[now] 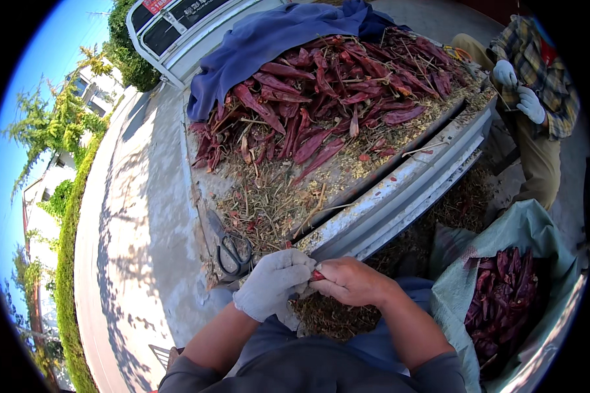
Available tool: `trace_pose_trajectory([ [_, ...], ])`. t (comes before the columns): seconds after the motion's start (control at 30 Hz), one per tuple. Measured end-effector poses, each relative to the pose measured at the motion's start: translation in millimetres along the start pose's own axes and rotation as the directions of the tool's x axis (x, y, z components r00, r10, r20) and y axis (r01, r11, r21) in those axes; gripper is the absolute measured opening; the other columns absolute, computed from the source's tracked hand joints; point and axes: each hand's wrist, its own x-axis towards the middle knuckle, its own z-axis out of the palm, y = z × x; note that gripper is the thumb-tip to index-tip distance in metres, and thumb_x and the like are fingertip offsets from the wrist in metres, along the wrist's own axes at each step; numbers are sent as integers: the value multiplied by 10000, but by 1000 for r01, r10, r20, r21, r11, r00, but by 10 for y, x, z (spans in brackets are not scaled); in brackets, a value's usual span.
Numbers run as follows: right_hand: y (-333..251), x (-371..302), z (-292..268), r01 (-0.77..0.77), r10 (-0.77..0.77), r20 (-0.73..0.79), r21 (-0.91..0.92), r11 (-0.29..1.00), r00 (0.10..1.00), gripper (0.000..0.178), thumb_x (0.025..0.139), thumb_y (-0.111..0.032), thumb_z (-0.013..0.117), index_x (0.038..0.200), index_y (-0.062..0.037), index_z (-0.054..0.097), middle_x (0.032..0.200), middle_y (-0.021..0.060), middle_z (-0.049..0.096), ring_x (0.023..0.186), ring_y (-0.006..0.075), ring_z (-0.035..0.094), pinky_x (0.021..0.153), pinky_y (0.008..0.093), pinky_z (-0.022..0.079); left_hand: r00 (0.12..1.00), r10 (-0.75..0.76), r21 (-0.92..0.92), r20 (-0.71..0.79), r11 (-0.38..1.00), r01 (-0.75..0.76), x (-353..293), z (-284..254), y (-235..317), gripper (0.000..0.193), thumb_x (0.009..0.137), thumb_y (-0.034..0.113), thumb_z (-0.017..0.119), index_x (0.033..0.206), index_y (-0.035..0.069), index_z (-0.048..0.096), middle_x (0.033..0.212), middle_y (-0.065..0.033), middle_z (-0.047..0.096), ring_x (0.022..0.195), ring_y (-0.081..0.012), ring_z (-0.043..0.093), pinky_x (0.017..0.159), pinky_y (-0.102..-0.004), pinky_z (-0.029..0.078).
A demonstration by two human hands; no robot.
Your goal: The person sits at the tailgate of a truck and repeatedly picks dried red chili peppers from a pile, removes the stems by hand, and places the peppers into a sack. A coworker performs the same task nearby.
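My left hand (274, 283), in a pale work glove, is closed at the near edge of the truck bed. Bare, my right hand (355, 281) meets it from the other side. Both pinch a small dried red chili pepper (317, 276), of which only a short red piece shows between the fingers. Just beyond my left hand, dark-handled scissors (233, 254) lie at the corner of the bed. A large heap of dried red chili peppers (321, 92) covers the bed, partly under a blue cloth (262, 49).
At my right stands an open green woven sack (453, 295) with chili peppers (505, 295) inside. A metal side rail (400, 196) runs along the bed. Stem scraps (262, 206) and seeds litter it. Far right, a co-worker (531, 85) in white gloves sits by the heap.
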Motion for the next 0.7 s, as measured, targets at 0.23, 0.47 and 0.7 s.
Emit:
trace_pose_trajectory([
  [0.23, -47, 6, 34, 92, -94, 18, 64, 994, 995, 229, 1047, -194, 740, 953, -15, 632, 878, 177, 641, 832, 438, 662, 724, 505, 520, 994, 10, -290, 107, 957, 22, -109, -59, -134, 183, 1011, 119, 767, 1140, 4, 705, 960, -67, 743, 766, -167, 699, 722, -328, 546],
  [0.47, -103, 9, 38, 141, -141, -4, 78, 987, 990, 153, 1026, -148, 756, 983, -22, 682, 887, 160, 661, 826, 413, 675, 712, 485, 535, 998, -40, -312, 53, 948, 55, -198, 77, -33, 155, 1043, 139, 727, 1110, 3, 693, 827, -58, 681, 698, -163, 637, 684, -350, 547],
  [0.7, -136, -13, 1, 133, -135, -1, 156, 979, 991, 114, 1030, -128, 752, 1024, -25, 704, 909, 143, 690, 822, 371, 704, 722, 447, 555, 998, -7, -409, 58, 912, 30, -240, 120, -69, 201, 1019, 135, 746, 1158, 3, 686, 892, -51, 703, 744, -161, 655, 702, -339, 528],
])
